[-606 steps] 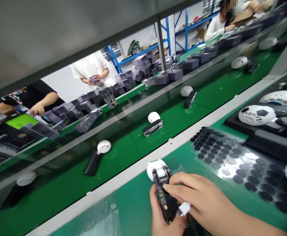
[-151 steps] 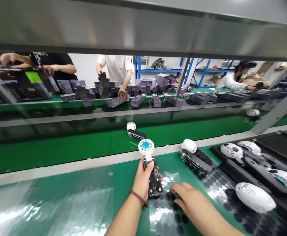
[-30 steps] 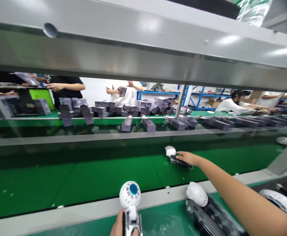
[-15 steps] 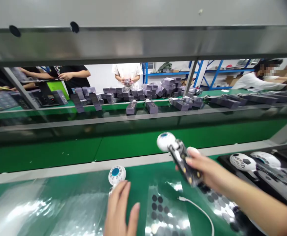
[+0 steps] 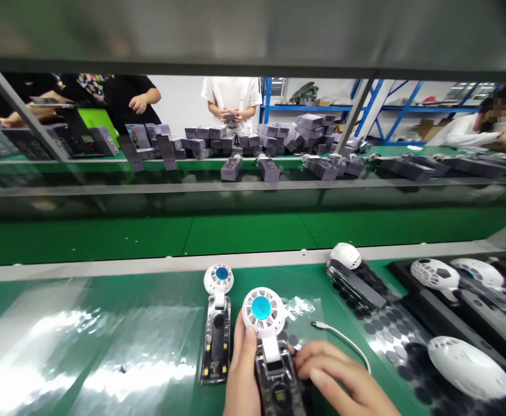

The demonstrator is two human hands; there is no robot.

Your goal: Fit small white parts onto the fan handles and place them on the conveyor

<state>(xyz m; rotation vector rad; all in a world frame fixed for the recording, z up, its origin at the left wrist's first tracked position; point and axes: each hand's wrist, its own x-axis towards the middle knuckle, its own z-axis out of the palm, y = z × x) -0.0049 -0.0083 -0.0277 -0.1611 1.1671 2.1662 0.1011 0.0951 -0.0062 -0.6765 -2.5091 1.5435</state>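
A small handheld fan with a white round head, a blue centre and a clear dark body stands upright near the bottom edge. My left hand grips its body from the left. My right hand closes on the same body from the right. A second fan of the same kind lies flat on the green mat just left of my hands. A white cable runs across the mat past my right hand. A third fan lies to the right on a sheet of black round pads.
Black trays with white fan heads sit at the right. A green conveyor belt runs behind a metal rail. Beyond it several purple boxes are piled, with other people standing or seated there. Clear plastic film covers the mat at left.
My right hand took a fan from the belt and brought it to me; both hands now hold it upright. My left hand laid the earlier fan flat on the mat at left.
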